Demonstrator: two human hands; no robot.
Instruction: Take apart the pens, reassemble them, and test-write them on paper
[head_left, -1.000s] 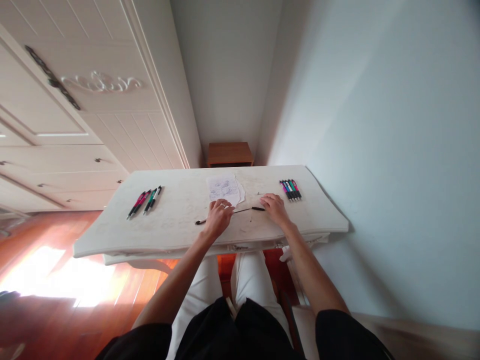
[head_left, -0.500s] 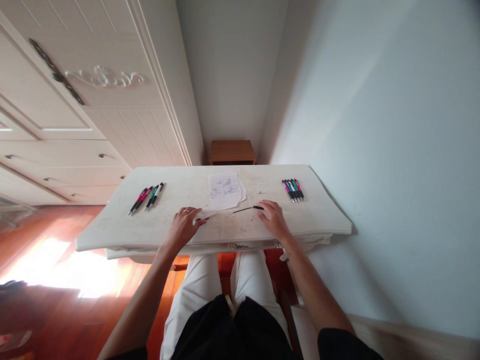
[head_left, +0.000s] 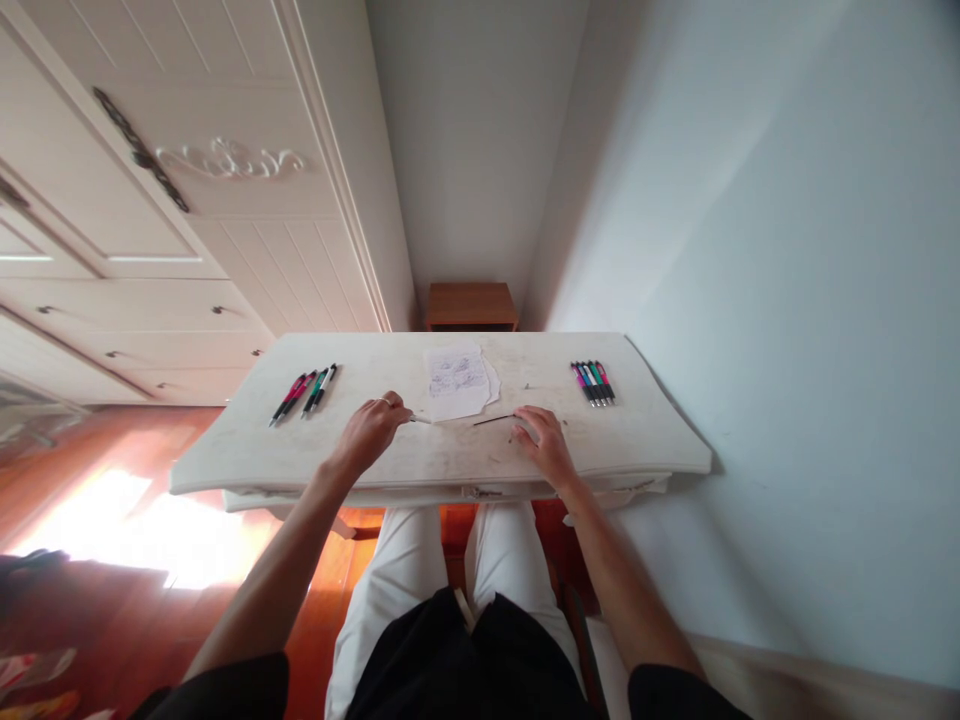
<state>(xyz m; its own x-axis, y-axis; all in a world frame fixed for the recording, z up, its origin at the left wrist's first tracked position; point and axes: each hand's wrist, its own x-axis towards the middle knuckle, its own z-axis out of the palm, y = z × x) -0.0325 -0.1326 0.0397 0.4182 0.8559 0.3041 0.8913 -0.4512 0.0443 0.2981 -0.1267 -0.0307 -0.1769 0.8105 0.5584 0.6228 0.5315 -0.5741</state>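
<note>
My left hand (head_left: 375, 428) is closed, its thumb and fingers pinching a small, slim, pale pen part (head_left: 420, 419) that points right, just in front of the paper. Across from it, my right hand (head_left: 545, 442) rests on the desk with curled fingers over the end of a thin dark pen refill (head_left: 493, 420). The refill's free end points left; its thicker black end is hidden under the fingers. The thumb sits a little apart, lower down. Several tiny dark bits, too small to name, lie near the right hand, one small piece (head_left: 526, 386) beyond it.
Scribbled paper sheets (head_left: 456, 382) lie mid-desk on the worn white desk (head_left: 390, 350). Several pens (head_left: 304, 394) are at left, and a neat row of pens (head_left: 592, 384) at right. A white wardrobe (head_left: 300, 250) stands left, a wall (head_left: 810, 300) right, a brown wooden box (head_left: 472, 300) behind.
My left hand has gone from spread fingers beside a small dark piece to a pinch on a pale slim part. My right fingers now cover the refill's black end. The view has shifted slightly.
</note>
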